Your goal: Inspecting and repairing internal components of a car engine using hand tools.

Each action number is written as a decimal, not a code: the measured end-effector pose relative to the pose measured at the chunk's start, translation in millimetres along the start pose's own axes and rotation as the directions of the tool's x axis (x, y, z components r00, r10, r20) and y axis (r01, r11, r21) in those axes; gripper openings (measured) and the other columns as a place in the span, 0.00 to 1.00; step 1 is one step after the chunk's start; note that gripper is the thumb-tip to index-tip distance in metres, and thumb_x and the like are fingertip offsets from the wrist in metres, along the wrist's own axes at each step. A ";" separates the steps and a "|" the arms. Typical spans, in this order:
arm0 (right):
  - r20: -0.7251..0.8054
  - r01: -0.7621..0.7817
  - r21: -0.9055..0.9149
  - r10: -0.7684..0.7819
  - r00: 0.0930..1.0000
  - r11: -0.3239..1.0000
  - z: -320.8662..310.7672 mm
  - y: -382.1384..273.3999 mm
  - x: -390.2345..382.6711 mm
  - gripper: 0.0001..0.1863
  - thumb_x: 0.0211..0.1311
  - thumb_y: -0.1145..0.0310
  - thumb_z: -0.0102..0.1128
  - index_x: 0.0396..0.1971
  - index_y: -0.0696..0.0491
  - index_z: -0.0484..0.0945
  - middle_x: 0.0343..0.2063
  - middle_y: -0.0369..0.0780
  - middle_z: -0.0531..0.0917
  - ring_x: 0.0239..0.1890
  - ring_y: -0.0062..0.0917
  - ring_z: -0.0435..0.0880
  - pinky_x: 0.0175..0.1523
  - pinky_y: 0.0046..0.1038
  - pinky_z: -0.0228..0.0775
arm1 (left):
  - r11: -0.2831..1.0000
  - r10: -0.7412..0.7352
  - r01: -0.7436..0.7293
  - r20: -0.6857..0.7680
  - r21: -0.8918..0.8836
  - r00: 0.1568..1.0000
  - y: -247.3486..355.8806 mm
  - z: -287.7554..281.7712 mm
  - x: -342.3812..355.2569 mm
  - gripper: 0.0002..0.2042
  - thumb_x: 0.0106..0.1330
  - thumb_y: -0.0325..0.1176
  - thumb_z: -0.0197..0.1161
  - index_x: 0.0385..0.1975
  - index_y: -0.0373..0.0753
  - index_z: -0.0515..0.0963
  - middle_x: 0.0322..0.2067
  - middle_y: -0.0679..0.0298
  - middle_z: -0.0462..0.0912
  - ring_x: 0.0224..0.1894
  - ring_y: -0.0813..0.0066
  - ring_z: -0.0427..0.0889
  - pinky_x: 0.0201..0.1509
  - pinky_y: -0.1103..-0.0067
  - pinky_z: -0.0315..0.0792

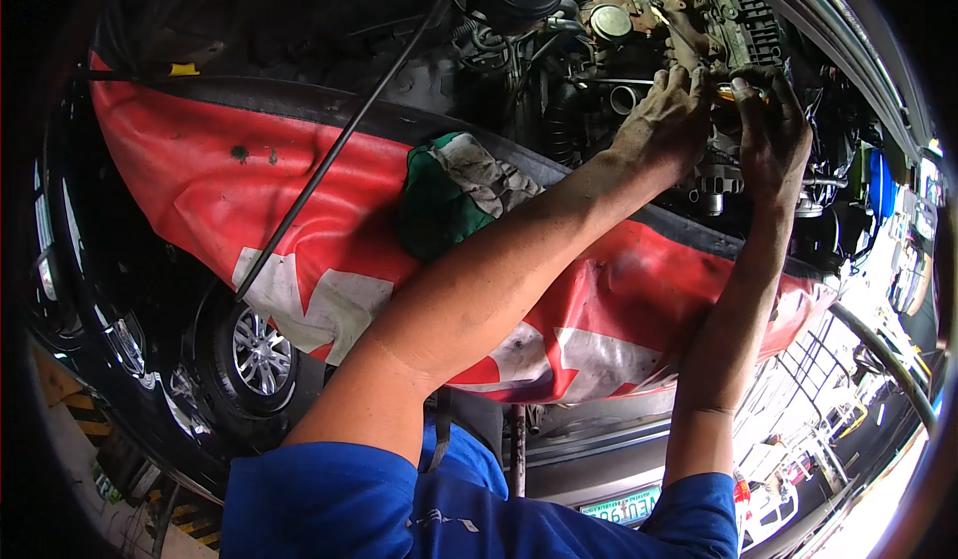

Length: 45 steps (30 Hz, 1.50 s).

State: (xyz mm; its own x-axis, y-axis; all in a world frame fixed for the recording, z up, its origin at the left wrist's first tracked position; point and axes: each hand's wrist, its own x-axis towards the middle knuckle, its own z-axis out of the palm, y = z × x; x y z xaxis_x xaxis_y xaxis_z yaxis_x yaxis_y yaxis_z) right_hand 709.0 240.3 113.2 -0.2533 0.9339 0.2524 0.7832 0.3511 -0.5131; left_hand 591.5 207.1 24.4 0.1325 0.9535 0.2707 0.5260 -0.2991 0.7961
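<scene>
Two bare hands in the head view, left hand (667, 120) and right hand (770, 145), side by side over the engine (644, 38), which fills the far right of the scene, beyond the red cover (299, 170).

We note the relation that matters: a slim pale bar (607, 81) lies just left of the left fingertips, long axis running left to right, its right end meeting them as we see it. The left hand is plainly the nearer one; the right sits farther right. A round cap (611, 22) lies far and left of both, an open pipe mouth (626, 100) just left of the left hand.

Grip: left fingers bent and bunched; right thumb parted a little from its fingers. We cannot tell what either has hold of (fingertips merge with dark metal there).

Writing: large pale block shapes across the cover, partly folded; green characters on a white plate (624, 507) at the near side; a small pale mark on the blue shirt (329, 494). We transcribe none.
</scene>
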 end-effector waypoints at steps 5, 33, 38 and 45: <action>-0.025 -0.003 0.062 0.005 1.000 0.998 2.4 -3.0 0.6 0.09 0.63 0.65 0.59 0.38 0.52 0.80 0.19 0.40 0.78 0.18 0.27 0.77 0.27 0.28 0.69 | 0.995 -0.068 0.070 0.027 -0.067 0.997 -5.1 7.9 2.7 0.25 0.64 0.25 0.49 0.62 0.27 0.58 0.58 0.36 0.65 0.64 0.37 0.62 0.68 0.58 0.59; -0.004 -0.152 0.008 0.152 0.988 0.988 -0.8 -14.9 1.5 0.10 0.63 0.63 0.60 0.40 0.52 0.81 0.24 0.39 0.84 0.27 0.21 0.83 0.34 0.25 0.73 | 0.994 -0.062 0.064 0.022 -0.092 0.998 -7.4 11.1 5.6 0.28 0.63 0.27 0.50 0.64 0.23 0.57 0.60 0.34 0.62 0.64 0.36 0.62 0.68 0.60 0.61; -0.090 -0.022 -0.016 0.020 0.996 1.000 0.5 -2.6 -2.3 0.09 0.62 0.64 0.60 0.38 0.50 0.81 0.18 0.38 0.80 0.21 0.21 0.81 0.29 0.26 0.71 | 0.992 -0.094 0.102 0.095 -0.075 0.991 4.4 1.4 5.0 0.24 0.63 0.24 0.48 0.61 0.26 0.60 0.56 0.35 0.67 0.63 0.39 0.64 0.66 0.61 0.63; -0.097 -0.022 -0.075 0.015 0.995 0.997 4.7 -11.5 -0.1 0.08 0.62 0.63 0.60 0.37 0.49 0.82 0.16 0.37 0.79 0.19 0.19 0.80 0.26 0.25 0.70 | 0.999 -0.033 0.032 -0.013 -0.017 0.999 -0.7 -5.4 3.0 0.19 0.61 0.22 0.48 0.54 0.26 0.66 0.50 0.38 0.72 0.58 0.42 0.70 0.61 0.60 0.66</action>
State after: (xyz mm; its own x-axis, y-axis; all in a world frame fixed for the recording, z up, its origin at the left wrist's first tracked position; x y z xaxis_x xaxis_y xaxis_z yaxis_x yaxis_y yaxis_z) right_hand 697.3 236.5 115.3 -0.1857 0.9280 0.3229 0.8291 0.3244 -0.4554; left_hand 586.9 210.0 27.6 0.1044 0.9622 0.2515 0.5153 -0.2686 0.8138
